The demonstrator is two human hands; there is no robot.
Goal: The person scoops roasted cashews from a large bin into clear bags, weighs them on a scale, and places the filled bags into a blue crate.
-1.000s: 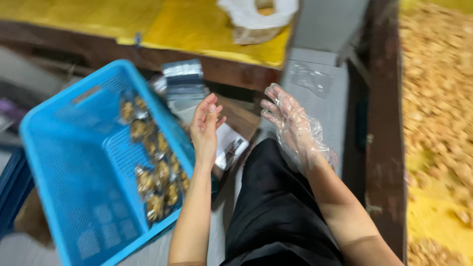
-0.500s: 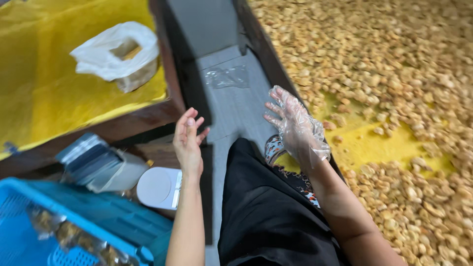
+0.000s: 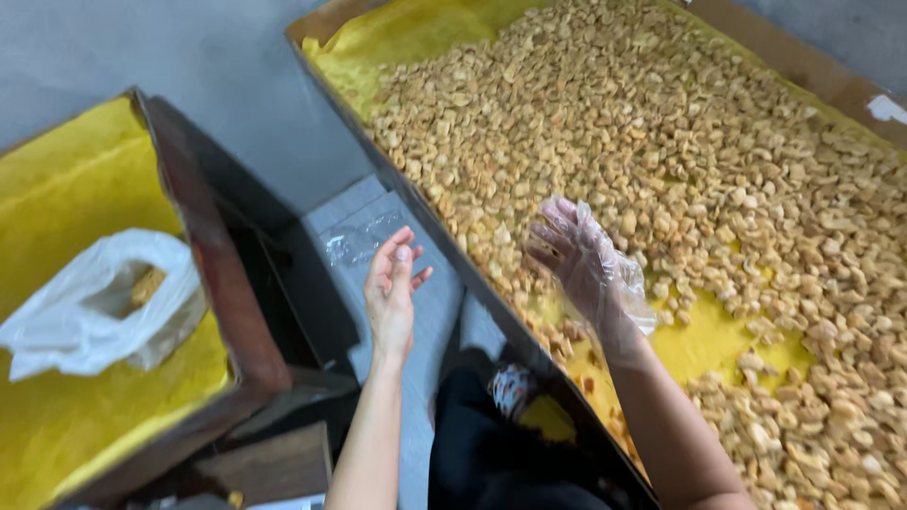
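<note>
My right hand wears a clear plastic glove and hovers over a big yellow-lined tray heaped with several pale golden snack pieces. Its fingers are spread and nothing is in them. My left hand is bare and raised over the grey floor between the two trays, fingers loosely apart and empty. A crumpled clear plastic bag lies on the floor just beyond my left hand.
A second wooden tray with a yellow lining stands at the left and holds a white plastic bag with some pieces inside. Its dark wooden edge runs beside my left arm. My dark trousers fill the bottom.
The view has swung from the blue basket at the left to the tray of snack pieces at the right. My gloved right hand has moved out over the pieces; the left hand stays raised.
</note>
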